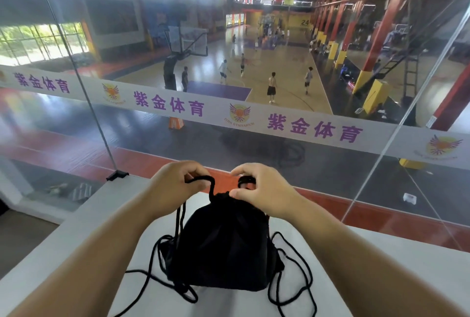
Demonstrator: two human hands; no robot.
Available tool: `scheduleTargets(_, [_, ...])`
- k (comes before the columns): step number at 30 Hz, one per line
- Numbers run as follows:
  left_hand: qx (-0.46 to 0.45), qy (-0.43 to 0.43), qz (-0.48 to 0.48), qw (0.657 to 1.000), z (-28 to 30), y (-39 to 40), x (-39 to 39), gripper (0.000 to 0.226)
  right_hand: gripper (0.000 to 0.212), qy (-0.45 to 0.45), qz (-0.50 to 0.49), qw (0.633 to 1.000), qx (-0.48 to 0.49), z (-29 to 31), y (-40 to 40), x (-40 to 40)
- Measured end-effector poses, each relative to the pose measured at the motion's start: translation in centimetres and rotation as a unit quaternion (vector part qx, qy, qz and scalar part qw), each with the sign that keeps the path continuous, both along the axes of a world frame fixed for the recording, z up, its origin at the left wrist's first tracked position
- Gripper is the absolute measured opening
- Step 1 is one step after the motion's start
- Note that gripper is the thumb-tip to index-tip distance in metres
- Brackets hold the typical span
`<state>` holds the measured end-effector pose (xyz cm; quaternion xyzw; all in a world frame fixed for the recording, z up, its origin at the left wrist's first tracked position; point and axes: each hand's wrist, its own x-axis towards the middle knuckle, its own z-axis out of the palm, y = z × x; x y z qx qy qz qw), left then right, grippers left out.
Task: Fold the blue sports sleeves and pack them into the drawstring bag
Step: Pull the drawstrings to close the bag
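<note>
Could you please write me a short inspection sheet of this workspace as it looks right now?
Surface: white ledge set against a glass barrier.
Job's things: black drawstring bag stands on the ledge, mouth cinched; blue sleeves not visible.
Clutter: nothing seen.
Grippers: left hand pinches a black cord; right hand pinches cord at the bag's mouth.
Cables: loose loops of cord lie on the ledge on both sides of the bag.
Surroundings: basketball court with players below, beyond the glass.
</note>
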<state>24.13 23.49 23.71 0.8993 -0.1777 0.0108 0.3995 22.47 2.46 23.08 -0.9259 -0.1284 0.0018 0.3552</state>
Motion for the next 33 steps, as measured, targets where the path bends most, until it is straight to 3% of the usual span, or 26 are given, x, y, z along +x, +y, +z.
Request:
scheduleTargets(3, [0.007, -0.007, -0.007, 1.000, 0.4, 0.0, -0.2, 0.008, 0.042, 0.021, 0.025, 0.999, -0.014, -0.4, 2.4, 0.5])
scheduleTargets(6, [-0.009, -0.008, -0.006, 1.000, 0.3, 0.3, -0.4, 0.008, 0.012, 0.001, 0.033, 0.999, -0.009, -0.9, 4.1, 1.0])
scheduleTargets(9, [-0.026, -0.008, -0.005, 1.000, 0.2, 0.7, -0.6, 0.010, 0.028, 0.000, 0.027, 1.000, 0.006, -1.5, 4.9, 1.1])
scheduleTargets(13, [-0.030, -0.002, 0.018, 0.999, -0.2, 1.8, -1.1, 0.011, 0.005, 0.025, 0.021, 0.999, 0.007, -1.6, 4.1, 0.8])
scheduleTargets(23, [0.066, 0.051, -0.007, 0.997, -2.8, 0.5, -3.0, 0.017, 0.003, 0.074, 0.026, 0.996, -0.040, 0.5, -1.7, -1.2])
scheduleTargets(27, [0.153, 0.028, -0.044, 0.987, -2.6, -0.6, -3.8, 0.017, 0.003, 0.102, 0.045, 0.994, -0.007, 1.9, -3.7, -2.5])
scheduleTargets(33, [0.203, -0.005, -0.086, 0.975, -0.7, -0.8, -5.1, 0.024, 0.006, 0.084, -0.004, 0.995, 0.051, 3.9, -4.5, -5.4])
